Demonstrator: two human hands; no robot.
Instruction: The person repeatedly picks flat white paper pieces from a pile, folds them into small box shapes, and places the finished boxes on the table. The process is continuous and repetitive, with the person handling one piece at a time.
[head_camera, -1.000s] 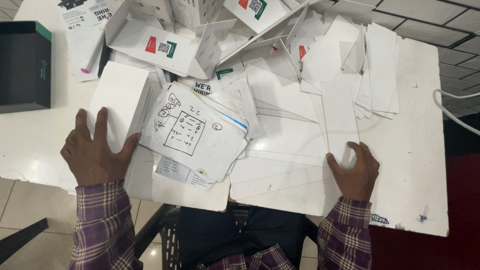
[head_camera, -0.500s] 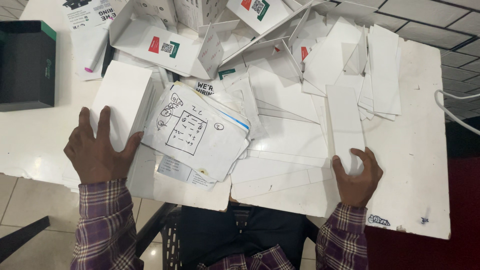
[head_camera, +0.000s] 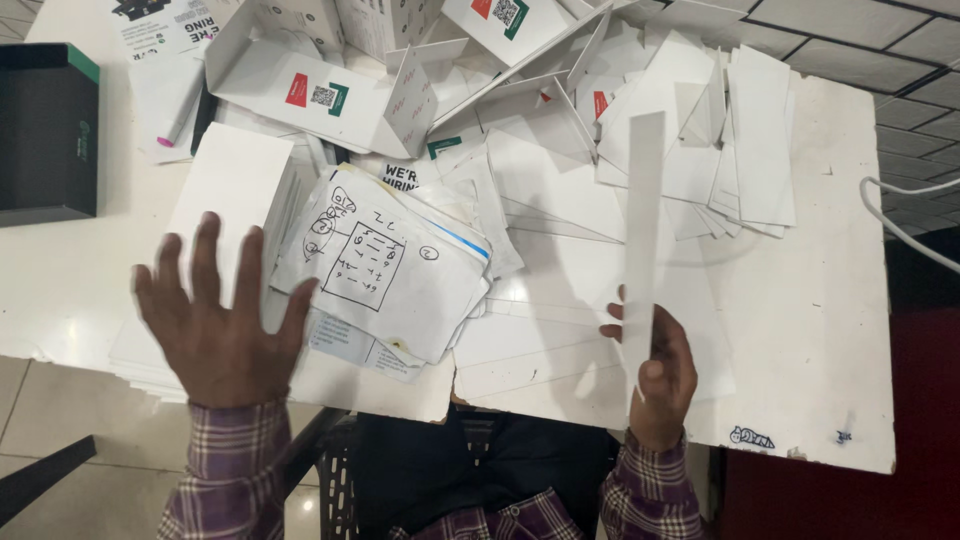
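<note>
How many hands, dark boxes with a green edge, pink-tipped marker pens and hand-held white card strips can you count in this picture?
Hands: 2, the left hand and the right hand
Dark box with a green edge: 1
White marker pen with a pink tip: 1
Long white card strip held upright: 1
Total: 5

Far half of the table (head_camera: 830, 400) is blocked by a heap of folded white cartons (head_camera: 330, 90) and loose card sheets (head_camera: 740, 140) — no flat gap is seen there. Left edge is taken by a black box (head_camera: 45, 130). Middle is covered by a scribbled paper stack (head_camera: 385, 265) and flat white boards (head_camera: 230, 180). Bare top is left only at the right strip and near-right corner — free passage there, also along the front edge.
</note>
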